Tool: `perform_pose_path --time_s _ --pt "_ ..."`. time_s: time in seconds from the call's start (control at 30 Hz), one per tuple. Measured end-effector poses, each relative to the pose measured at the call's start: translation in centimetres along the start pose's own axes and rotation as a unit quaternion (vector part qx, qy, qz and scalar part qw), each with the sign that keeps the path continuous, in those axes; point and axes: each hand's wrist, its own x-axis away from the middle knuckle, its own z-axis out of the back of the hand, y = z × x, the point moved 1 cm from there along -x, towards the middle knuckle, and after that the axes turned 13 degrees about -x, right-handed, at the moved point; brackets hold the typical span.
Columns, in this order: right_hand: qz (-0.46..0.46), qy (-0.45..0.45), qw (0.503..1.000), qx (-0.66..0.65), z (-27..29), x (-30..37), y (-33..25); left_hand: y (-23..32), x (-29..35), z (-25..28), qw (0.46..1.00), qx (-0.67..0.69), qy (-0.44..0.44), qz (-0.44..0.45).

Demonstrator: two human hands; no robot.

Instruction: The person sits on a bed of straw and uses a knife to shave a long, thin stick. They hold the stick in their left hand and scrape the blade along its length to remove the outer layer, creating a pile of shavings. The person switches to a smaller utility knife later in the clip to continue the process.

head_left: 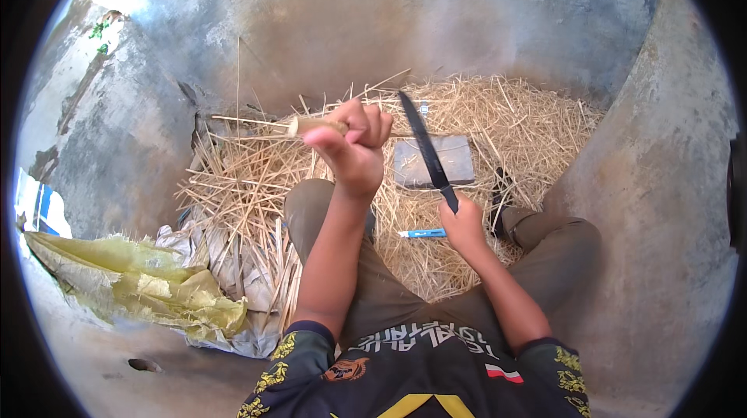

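Observation:
My left hand [359, 147] is raised over my left knee, its fingers closed round a short pale piece of bamboo [306, 127]. One end of the bamboo juts out leftward past my thumb; the rest is hidden in my fist. In my right hand [465, 225] is the handle of a knife [425, 141] with a long dark blade. The blade slants up and to the left, its tip just right of my left fist and apart from the bamboo. Beyond the knife lies a grey rectangular block [459, 155].
Straw-coloured shavings [529, 110] cover the ground between and beyond my legs. A blue utility knife [422, 233] lies on them, near my right hand. Split bamboo strips [233, 184] are heaped at left, by a torn yellow-green sack [148, 282]. Concrete walls [350, 21] close in the space.

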Motion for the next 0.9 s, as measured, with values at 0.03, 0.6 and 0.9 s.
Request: perform_pose_path --time_s 0.03,0.6,0.9 --pt "0.021 0.008 0.999 0.026 0.3 -0.1 -1.8 0.4 0.1 0.4 1.000 -0.005 0.008 -0.007" --pt "0.156 0.208 0.961 -0.091 1.9 -2.2 -8.8 0.5 -0.7 0.5 0.995 -0.049 0.089 -0.004" --pt "0.024 0.064 0.991 0.117 1.5 -2.2 -6.6 0.4 2.1 0.4 0.994 -0.058 0.090 -0.002"
